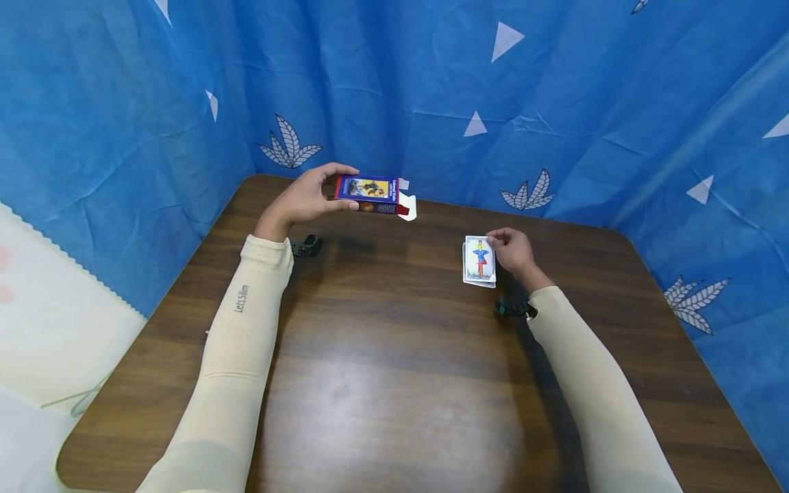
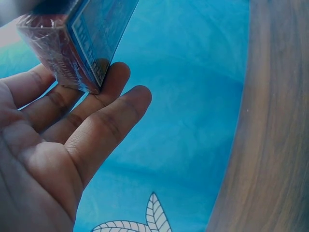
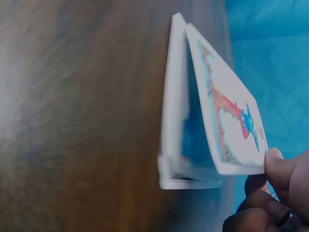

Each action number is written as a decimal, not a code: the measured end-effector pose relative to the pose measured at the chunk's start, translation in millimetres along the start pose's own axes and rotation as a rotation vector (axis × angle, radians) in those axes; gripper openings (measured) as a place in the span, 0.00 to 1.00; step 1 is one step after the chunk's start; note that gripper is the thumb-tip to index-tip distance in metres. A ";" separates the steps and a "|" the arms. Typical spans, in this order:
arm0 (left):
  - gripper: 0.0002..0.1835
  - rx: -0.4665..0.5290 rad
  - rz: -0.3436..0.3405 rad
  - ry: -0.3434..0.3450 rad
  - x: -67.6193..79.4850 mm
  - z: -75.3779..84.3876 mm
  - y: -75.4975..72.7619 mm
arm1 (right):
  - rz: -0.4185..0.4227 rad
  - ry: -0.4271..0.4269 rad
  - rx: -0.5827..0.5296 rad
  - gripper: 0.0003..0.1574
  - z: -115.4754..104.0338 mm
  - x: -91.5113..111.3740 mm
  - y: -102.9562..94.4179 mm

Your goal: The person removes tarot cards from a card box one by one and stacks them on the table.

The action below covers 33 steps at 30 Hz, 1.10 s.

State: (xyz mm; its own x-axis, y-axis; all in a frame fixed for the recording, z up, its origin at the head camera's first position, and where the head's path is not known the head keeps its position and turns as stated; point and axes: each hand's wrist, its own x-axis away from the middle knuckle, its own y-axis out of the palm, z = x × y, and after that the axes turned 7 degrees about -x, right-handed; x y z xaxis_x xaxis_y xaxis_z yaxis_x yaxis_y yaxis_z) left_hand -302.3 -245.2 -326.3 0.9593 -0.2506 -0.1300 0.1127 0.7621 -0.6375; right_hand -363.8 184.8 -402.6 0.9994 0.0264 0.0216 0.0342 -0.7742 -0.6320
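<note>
In the head view my left hand [image 1: 305,196] holds a blue and red card box [image 1: 366,188] above the far side of the table, thumb on the near side and fingers behind. Its white end flap [image 1: 408,205] hangs open on the right. The left wrist view shows the box's lower end [image 2: 53,53] against the fingers. To the right, my right hand [image 1: 513,252] pinches a corner of a picture card [image 1: 480,258] with a blue and red figure. Up close, that card [image 3: 236,111] tilts away from a white-edged stack of cards [image 3: 173,96]; whether the stack rests on the table is unclear.
A brown wooden table [image 1: 382,329] spreads beneath both arms. Behind it and at the sides hangs a blue curtain [image 1: 394,89] with white triangles and leaves. Each wrist wears a black strap, such as the left one [image 1: 306,246]. Something white [image 1: 49,308] stands at the left.
</note>
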 end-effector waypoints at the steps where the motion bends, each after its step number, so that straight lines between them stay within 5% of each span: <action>1: 0.39 0.000 0.000 -0.002 0.3 0.4 0.0 | 0.005 0.009 -0.003 0.20 1.9 -0.5 1.0; 33: 0.39 -0.003 0.006 0.004 -1.3 9.5 -0.6 | 0.014 0.131 0.150 0.16 3.6 0.0 6.4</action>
State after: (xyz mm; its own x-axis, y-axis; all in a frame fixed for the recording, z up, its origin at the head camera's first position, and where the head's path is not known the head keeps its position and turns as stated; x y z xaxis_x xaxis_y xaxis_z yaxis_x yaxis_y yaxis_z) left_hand -301.1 -239.7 -318.5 0.9591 -0.2482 -0.1364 0.1062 0.7615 -0.6394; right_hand -363.6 182.1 -409.4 0.9916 -0.0736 0.1062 0.0296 -0.6709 -0.7410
